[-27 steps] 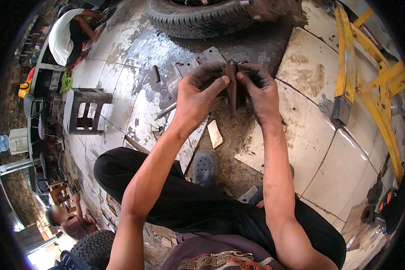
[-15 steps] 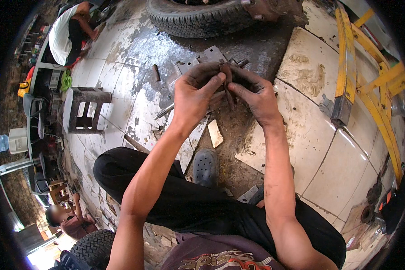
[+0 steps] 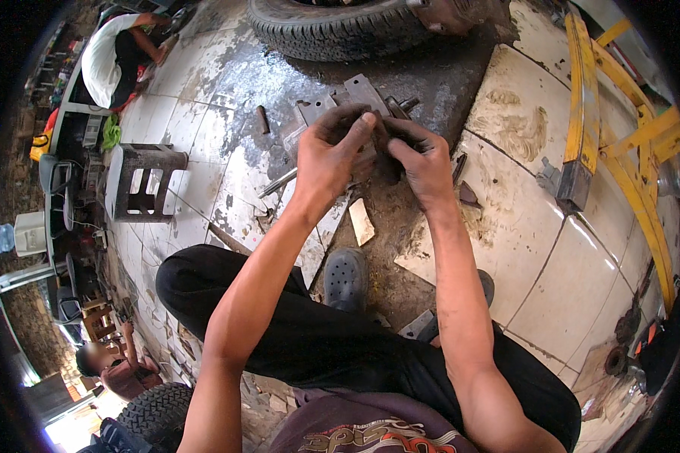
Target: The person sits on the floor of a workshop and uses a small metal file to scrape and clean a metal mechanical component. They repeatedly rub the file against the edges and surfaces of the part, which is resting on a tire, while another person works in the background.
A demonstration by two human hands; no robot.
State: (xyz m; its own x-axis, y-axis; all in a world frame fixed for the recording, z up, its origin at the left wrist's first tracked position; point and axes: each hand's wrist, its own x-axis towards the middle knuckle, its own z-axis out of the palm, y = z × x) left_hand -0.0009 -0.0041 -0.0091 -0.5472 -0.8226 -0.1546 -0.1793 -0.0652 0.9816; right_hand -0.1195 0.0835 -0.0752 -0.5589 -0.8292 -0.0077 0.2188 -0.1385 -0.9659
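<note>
My left hand [image 3: 332, 147] is closed in a pinch, its thumb and fingers on a small dark, rusty-brown metal piece [image 3: 378, 132]. Beside it, my right hand [image 3: 421, 160] has thumb and fingertips bent together on the same piece. Fingers cover much of it, so its full shape is hidden. Both hands look blackened with grime. Under and beyond them lies a grey metal assembly [image 3: 359, 89] with flat, holed plates, partly hidden by my hands. A thin metal rod [image 3: 278, 183] sticks out near my left wrist.
A large tyre [image 3: 340, 38] lies at the far side. A dark cylindrical piece [image 3: 262, 119] and a pale tile shard [image 3: 361, 222] lie on the floor. Dark metal pieces [image 3: 468, 195] rest right of my hand. A plastic stool [image 3: 147, 181] stands left, a yellow metal frame [image 3: 579, 98] right. Two people are farther left.
My right hand has shifted slightly left and down, closer to my left. The held piece has turned and shows less between my fingers. Dark pieces beside my right hand are now uncovered.
</note>
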